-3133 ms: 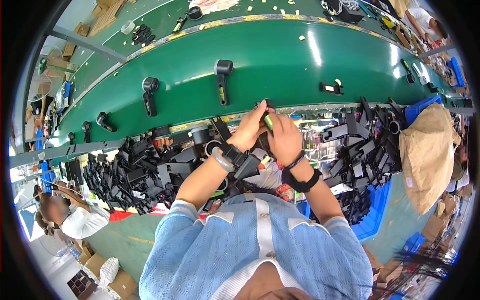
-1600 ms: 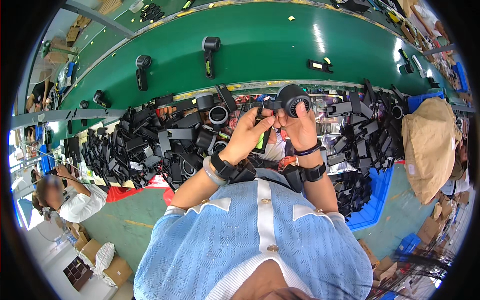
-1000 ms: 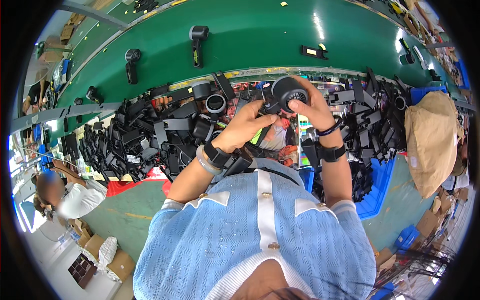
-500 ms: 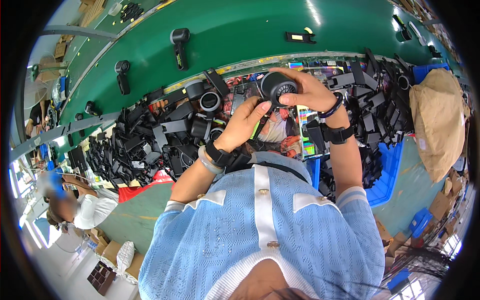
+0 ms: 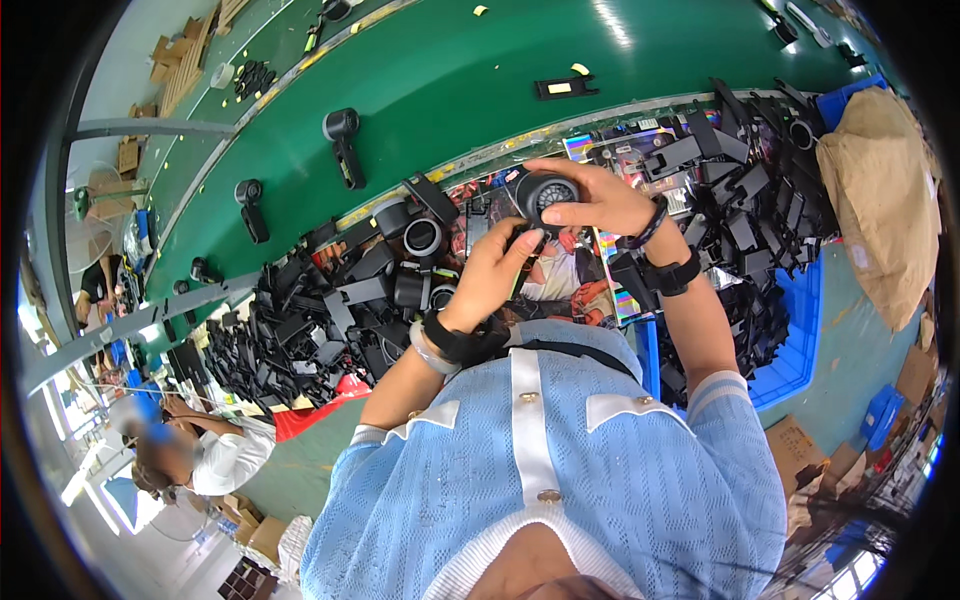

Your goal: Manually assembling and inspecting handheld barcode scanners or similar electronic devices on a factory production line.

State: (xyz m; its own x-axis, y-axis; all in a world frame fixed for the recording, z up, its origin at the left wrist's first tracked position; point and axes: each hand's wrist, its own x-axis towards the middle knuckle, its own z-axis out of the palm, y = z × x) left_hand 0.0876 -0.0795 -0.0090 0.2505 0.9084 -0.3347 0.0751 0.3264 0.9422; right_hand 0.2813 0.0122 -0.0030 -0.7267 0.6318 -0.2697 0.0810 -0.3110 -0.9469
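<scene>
Black round-headed device (image 5: pixel 546 190): held between the two hands, grille face up toward the wearer. Right hand (image 5: pixel 608 205) clamped around the head, thumb lying along the grille's edge. Left hand (image 5: pixel 488 270) closed on the narrow part by the head, thumb uppermost; finger contact underneath hidden. Hands close together, joined by the device.

Left of left hand, near: ring-faced black part (image 5: pixel 424 237). Farther left: heap of black parts (image 5: pixel 300 335), tangled. Right of right hand: second heap (image 5: pixel 740 195); past it, brown sack (image 5: pixel 880 200). Beyond both hands: green surface (image 5: pixel 450 100) bearing flat black piece (image 5: pixel 552 89) with pale label and, to the left, handled unit (image 5: pixel 342 127), round head outward.
</scene>
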